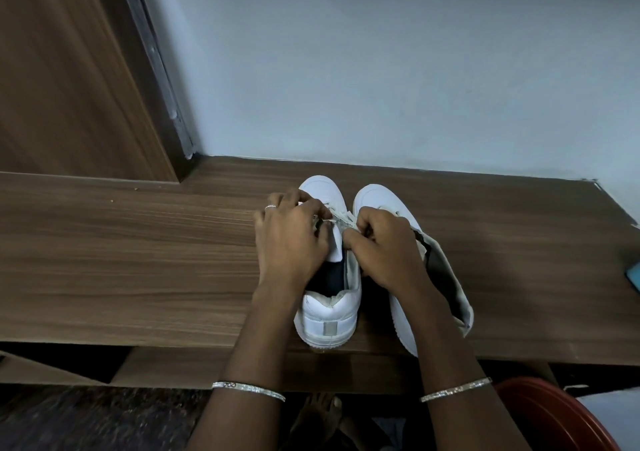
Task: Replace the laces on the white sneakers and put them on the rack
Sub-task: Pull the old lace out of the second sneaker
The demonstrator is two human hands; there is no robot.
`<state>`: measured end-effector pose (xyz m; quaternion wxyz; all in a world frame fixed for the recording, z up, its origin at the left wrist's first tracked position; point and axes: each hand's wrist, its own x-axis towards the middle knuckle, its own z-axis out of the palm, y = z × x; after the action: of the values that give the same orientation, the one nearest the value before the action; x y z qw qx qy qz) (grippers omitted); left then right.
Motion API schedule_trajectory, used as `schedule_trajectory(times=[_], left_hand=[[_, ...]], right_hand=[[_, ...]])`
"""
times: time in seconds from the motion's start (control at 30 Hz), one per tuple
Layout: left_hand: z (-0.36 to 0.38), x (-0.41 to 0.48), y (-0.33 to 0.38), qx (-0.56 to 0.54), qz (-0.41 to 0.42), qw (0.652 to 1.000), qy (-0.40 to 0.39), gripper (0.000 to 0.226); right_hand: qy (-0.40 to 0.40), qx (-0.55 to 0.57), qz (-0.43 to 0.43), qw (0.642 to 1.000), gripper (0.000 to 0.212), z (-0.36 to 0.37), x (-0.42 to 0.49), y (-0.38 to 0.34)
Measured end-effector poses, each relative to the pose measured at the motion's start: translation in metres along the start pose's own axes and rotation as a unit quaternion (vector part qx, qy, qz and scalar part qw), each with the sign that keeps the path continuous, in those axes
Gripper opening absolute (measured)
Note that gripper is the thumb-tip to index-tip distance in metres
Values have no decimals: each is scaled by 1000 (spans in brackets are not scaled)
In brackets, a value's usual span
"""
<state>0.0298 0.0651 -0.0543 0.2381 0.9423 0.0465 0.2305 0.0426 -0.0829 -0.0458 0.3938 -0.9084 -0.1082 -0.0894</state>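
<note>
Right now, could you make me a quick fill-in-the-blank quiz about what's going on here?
The left hand and right hand pinch the lace of the ____ sneaker.
The other sneaker points its toe at the ____.
The ring is on the ____ hand.
The tub at lower right is ____.
Missing: left, wall, left, red.

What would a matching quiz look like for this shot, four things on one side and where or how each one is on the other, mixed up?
Things:
1 left sneaker
2 right sneaker
3 lace
4 red tub

States:
A tipped over to the right
B low right corner, below the wooden top
C upright, heel toward the camera
D pinched by the left hand and right hand

Pairs: 1-C, 2-A, 3-D, 4-B
</note>
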Motion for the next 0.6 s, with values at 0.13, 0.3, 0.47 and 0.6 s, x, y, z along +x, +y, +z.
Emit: schedule_trajectory(times=[0.13,0.3,0.47,0.6], left_hand=[[1,0,2,-65,-47,997,21,4],[4,4,-9,-279,-160,944,79,8],[-11,12,-23,-480,-409,759,158,15],[-13,7,-39,-418,-457,769,157,7]], right_hand=[[-1,4,16,1000,26,1,1,-1],[1,13,45,999,28,3,2,1],[6,14,58,998,29,2,1,-1],[9,8,67,998,31,2,2,-5]])
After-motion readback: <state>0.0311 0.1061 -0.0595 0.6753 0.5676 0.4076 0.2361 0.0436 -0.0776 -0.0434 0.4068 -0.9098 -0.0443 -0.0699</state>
